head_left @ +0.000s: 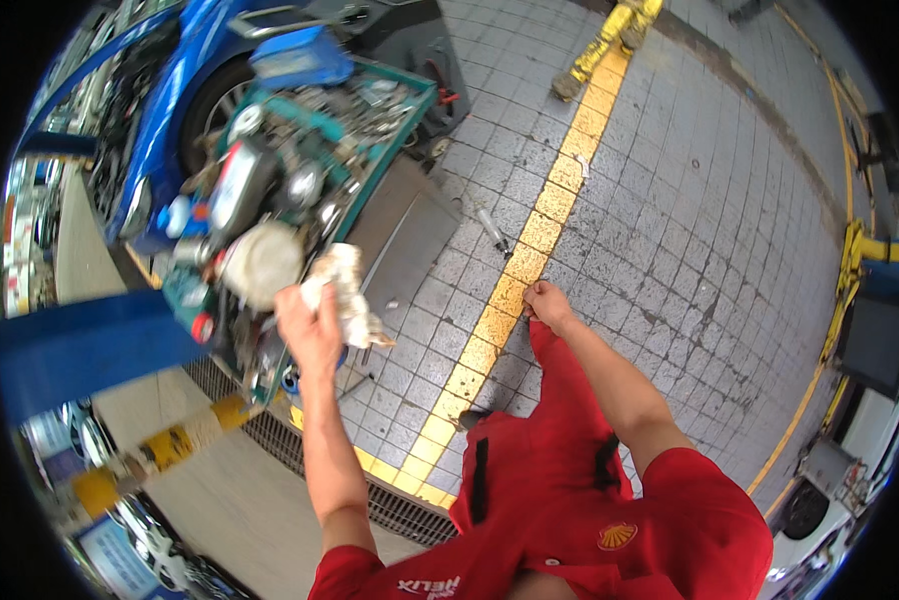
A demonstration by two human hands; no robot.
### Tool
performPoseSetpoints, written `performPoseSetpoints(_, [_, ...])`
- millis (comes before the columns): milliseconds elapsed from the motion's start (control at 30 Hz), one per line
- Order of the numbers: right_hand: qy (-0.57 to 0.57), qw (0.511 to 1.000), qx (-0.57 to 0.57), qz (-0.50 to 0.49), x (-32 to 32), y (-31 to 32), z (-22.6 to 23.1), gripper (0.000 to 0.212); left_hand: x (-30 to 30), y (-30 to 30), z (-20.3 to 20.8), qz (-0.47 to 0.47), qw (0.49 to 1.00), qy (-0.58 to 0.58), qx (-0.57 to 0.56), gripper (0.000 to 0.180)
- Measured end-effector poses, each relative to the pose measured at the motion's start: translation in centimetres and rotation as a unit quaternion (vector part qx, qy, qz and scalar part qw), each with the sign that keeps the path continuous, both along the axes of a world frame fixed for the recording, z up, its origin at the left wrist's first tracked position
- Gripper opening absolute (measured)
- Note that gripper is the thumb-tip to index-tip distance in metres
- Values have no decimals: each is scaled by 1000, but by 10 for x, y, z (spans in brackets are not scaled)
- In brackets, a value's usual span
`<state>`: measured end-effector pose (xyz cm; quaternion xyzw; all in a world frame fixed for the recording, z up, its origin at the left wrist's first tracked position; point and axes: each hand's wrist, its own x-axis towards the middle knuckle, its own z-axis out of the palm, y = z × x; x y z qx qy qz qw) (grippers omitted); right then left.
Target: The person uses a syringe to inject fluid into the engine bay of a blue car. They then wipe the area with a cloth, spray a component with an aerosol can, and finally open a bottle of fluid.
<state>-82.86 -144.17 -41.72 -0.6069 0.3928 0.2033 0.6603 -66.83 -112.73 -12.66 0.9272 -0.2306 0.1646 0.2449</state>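
Note:
My left hand [310,330] is closed round a crumpled, off-white rag [342,290], part of which hangs past the fingers. It is at the near end of a teal tool cart [375,185], beside a round, cream-coloured container [264,262]. Out in front of my red-trousered leg, over the yellow floor line, my right hand [547,300] has its fingers curled together. Whatever may be in them is hidden. On the cart, a grey bottle [242,185] stands among blurred metal parts and tools.
A blue tub [300,58] sits at the cart's far end, next to a blue car [160,120]. A clear tube-like object [492,230] lies on the tiles near the yellow line [545,230]. A yellow lift arm [605,45] reaches in ahead; a blue beam [100,345] crosses at left.

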Motion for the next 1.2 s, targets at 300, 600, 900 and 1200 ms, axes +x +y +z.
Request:
performPoseSetpoints(300, [71,964,-208,147,84,-37,-192,41,46,44,-31,319,946,-59,-11,37])
performPoseSetpoints(600, [125,931,-275,203,236,-23,-324,46,51,21,-3,392,915,-76,-64,46])
performPoseSetpoints(900, [139,911,-273,277,260,-8,-431,59,60,9,-13,383,922,-55,-19,41])
performPoseSetpoints(1200, [1,976,-219,13,209,-21,-312,50,45,11,-6,384,922,-8,-47,37])
